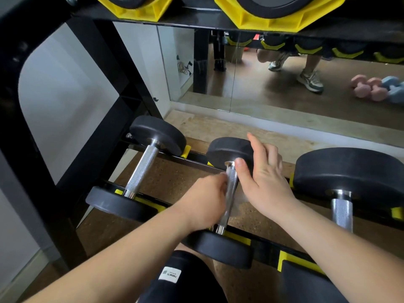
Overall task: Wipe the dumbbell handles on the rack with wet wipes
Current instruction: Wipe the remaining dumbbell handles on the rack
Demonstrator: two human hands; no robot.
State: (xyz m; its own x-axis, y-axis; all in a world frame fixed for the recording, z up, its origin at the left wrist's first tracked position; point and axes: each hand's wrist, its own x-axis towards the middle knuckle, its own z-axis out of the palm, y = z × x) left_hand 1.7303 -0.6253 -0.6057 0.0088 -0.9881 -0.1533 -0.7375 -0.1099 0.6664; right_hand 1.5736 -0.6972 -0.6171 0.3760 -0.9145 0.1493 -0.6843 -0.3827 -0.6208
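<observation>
Three black dumbbells with steel handles lie across the lower rack rails point(265, 248). My left hand point(203, 202) grips the handle point(229, 200) of the middle dumbbell from the left. Its fingers hold a thin pale wet wipe point(229, 170) against the metal; most of the wipe is hidden under the fingers. My right hand point(264, 182) rests on the far head point(225, 149) of the same dumbbell, with fingers fairly straight and the thumb touching the handle's far end. The near head point(218, 248) sits on the front rail.
A smaller dumbbell point(142, 169) lies to the left and a larger one point(342, 213) to the right. The black rack frame point(105, 127) rises on the left. An upper shelf with yellow cradles point(273, 22) hangs overhead. A mirror point(284, 84) stands behind the rack.
</observation>
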